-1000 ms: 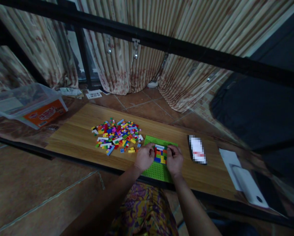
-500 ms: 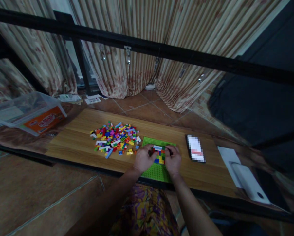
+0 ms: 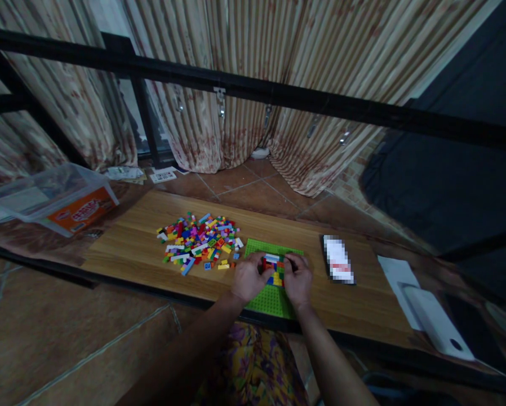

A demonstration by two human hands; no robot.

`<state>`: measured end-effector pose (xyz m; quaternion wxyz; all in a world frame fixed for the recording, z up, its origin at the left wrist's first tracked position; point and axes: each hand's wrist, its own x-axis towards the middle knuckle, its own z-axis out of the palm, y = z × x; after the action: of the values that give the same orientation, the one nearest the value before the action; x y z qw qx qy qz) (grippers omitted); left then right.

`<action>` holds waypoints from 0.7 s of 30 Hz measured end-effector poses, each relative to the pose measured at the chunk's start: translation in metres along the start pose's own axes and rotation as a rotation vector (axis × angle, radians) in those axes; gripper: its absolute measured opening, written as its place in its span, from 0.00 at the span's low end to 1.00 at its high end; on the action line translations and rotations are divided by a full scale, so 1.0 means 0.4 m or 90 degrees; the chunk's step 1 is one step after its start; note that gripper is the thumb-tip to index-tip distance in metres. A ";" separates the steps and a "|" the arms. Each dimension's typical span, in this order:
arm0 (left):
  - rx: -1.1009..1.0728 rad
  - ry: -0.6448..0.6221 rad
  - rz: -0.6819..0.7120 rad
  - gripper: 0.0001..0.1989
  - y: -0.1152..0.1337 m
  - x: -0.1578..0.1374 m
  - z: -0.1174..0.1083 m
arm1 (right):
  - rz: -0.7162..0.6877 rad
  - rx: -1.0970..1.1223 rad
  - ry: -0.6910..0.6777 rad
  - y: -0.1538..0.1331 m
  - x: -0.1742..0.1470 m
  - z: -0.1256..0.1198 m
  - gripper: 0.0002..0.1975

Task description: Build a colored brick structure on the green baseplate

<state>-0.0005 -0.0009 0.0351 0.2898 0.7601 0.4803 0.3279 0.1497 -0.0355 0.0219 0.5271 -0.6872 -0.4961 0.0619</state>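
Observation:
A green studded baseplate (image 3: 270, 304) lies near the front edge of the wooden tabletop. On its middle sits a patch of coloured toy bricks (image 3: 276, 276), with blue, yellow, green, orange and red pieces and a pale bar along the far side. My left hand (image 3: 251, 277) is closed at the left side of this patch, thumb and fingers against the bricks. From the right, my right hand (image 3: 298, 279) pinches at the patch's edge, its fingers curled. The fingers hide parts of the bricks, and I cannot see a separate piece in either hand.
A loose heap of mixed bricks (image 3: 200, 239) spreads left of the baseplate. To the right lies a phone (image 3: 337, 259), then white paper and a white case (image 3: 439, 324). A clear plastic bin (image 3: 84, 211) with an orange label stands far left. A black metal bar (image 3: 244, 79) crosses beyond the table.
The whole view has shifted slightly, so everything sits a little lower. Both hands stay at the brick patch, with only small finger movements.

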 end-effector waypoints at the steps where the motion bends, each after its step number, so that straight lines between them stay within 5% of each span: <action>1: 0.003 -0.001 -0.002 0.17 0.002 -0.001 -0.001 | 0.000 0.001 -0.002 -0.001 0.000 0.000 0.12; 21: 0.024 -0.034 0.049 0.21 -0.010 -0.015 -0.006 | -0.003 0.003 -0.003 0.002 -0.002 0.004 0.12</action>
<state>-0.0063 -0.0046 0.0321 0.2752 0.7917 0.4493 0.3092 0.1489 -0.0350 0.0199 0.5276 -0.6847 -0.4988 0.0638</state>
